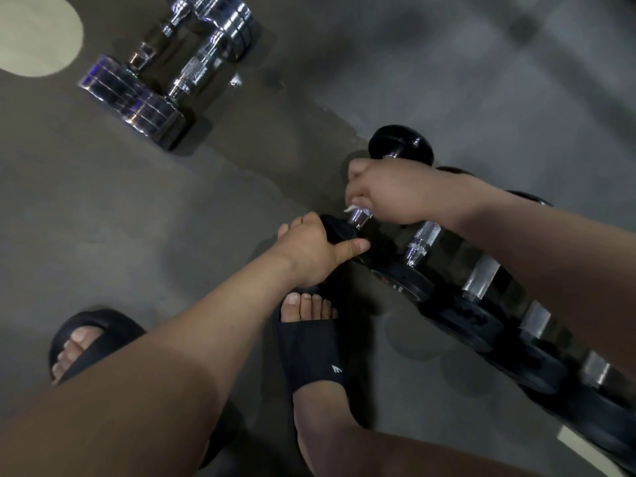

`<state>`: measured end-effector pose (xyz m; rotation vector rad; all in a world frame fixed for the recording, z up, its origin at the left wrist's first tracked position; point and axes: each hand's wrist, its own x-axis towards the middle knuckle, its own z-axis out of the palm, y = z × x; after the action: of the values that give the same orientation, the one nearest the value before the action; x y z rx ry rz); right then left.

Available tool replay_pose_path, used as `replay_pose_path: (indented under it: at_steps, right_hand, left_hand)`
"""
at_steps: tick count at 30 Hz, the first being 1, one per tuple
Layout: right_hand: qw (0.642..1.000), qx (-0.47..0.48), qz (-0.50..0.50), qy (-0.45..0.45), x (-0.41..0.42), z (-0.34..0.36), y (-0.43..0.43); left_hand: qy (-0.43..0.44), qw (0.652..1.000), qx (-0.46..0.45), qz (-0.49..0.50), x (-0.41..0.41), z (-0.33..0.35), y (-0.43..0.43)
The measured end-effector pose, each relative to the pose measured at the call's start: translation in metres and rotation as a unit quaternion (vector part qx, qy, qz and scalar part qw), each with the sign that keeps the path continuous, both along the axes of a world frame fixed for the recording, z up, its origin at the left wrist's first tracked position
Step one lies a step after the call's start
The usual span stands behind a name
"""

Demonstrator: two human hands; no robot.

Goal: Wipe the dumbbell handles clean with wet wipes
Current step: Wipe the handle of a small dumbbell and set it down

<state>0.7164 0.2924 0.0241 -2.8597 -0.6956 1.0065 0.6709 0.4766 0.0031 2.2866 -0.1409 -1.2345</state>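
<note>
Left hand (309, 247) gripping the dumbbell (401, 143) by its plate (336, 224), right hand (395, 194) wrapping seemingly a wet wipe (349, 209) round its handle (360, 216), I fear a wet-fingered slip onto my foot (309, 342) beneath.

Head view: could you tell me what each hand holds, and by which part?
Left hand grips the black dumbbell by its near weight; right hand clasps a white wipe round its handle.

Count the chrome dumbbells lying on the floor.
2. One chrome dumbbell lies upper left; the second chrome dumbbell lies alongside, to its right. Others may be hidden beyond the frame.
</note>
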Motion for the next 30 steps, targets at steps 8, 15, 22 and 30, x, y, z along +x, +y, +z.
replay_pose_path:
  at_steps: [8, 15, 22, 30]
  right_hand:
    - [0.995, 0.101, -0.013, 0.004, -0.017, -0.005, 0.003]
    - [0.979, 0.186, -0.014, -0.085, -0.044, -0.013, -0.019]
    - [0.968, 0.19, 0.027, -0.162, -0.059, -0.021, -0.034]
    - [0.97, -0.027, -0.081, -0.229, -0.043, -0.018, -0.024]
  left_hand:
    - [-0.006, 1.0, 0.0, 0.004, 0.0, -0.005, 0.002]
    - [-0.006, 1.0, -0.005, -0.002, 0.002, -0.008, 0.001]
    - [-0.016, 0.999, 0.005, -0.029, 0.004, -0.012, 0.001]
    - [-0.013, 1.0, 0.005, -0.024, 0.002, -0.014, 0.002]
